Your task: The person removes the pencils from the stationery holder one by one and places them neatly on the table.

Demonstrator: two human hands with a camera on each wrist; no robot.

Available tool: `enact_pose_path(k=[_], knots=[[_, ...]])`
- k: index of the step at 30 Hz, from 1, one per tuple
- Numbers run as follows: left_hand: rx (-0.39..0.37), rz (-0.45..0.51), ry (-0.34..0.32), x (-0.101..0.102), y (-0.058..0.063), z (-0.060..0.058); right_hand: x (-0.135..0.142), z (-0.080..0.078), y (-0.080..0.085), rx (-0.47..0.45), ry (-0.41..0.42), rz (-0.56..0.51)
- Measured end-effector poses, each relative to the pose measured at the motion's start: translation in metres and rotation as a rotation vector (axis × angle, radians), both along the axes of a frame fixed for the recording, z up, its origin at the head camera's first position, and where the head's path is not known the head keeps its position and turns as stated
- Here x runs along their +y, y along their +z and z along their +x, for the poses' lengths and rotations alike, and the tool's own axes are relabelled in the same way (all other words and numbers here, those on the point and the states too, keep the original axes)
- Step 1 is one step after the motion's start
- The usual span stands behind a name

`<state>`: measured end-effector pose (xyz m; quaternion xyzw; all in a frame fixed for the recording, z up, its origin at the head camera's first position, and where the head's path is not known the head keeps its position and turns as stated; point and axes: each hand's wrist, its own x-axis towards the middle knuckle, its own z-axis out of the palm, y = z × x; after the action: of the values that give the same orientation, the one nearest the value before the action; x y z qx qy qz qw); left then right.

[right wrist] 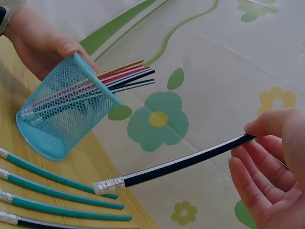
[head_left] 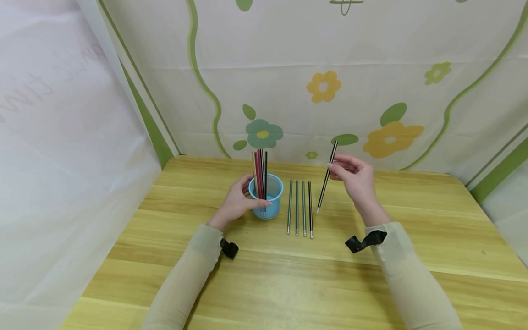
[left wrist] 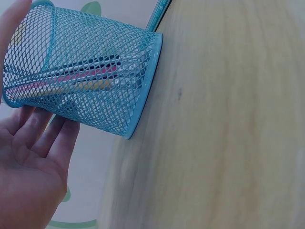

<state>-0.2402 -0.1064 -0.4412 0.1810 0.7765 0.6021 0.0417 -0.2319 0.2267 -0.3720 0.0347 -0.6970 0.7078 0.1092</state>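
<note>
My left hand [head_left: 238, 200] grips a light blue mesh pencil cup [head_left: 275, 207] from its left side, thumb across the front near the rim. Inside the cup lean several pencils [right wrist: 126, 75], red, black and yellowish, their eraser ends down. In the left wrist view the base of the cup [left wrist: 147, 86] is at the tabletop. My right hand [head_left: 358, 181] pinches a black-and-white striped pencil [right wrist: 186, 161] near its upper end, with the eraser end pointing down. Between the cup and this pencil lie three green pencils [head_left: 297, 206] and one black pencil [head_left: 310, 211], side by side.
The wooden table [head_left: 264, 284] ends at the back against a white curtain [head_left: 288, 46] printed with flowers. Another white cloth [head_left: 62, 160] hangs at the left. A black strap [head_left: 367, 240] is on the right sleeve, and another [head_left: 229, 248] on the left.
</note>
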Motion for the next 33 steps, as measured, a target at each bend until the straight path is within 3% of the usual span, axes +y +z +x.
enact_pose_path(k=[20,31,33], knots=[[0.008,-0.025,0.006,0.000,-0.001,0.000,0.016,0.004,-0.031,-0.169,0.060,0.181],[0.008,-0.009,0.003,0.000,-0.001,-0.001,0.015,0.001,-0.047,-0.278,0.153,0.278],[0.004,-0.015,-0.002,0.001,0.009,0.005,0.015,0.000,-0.050,-0.302,0.167,0.266]])
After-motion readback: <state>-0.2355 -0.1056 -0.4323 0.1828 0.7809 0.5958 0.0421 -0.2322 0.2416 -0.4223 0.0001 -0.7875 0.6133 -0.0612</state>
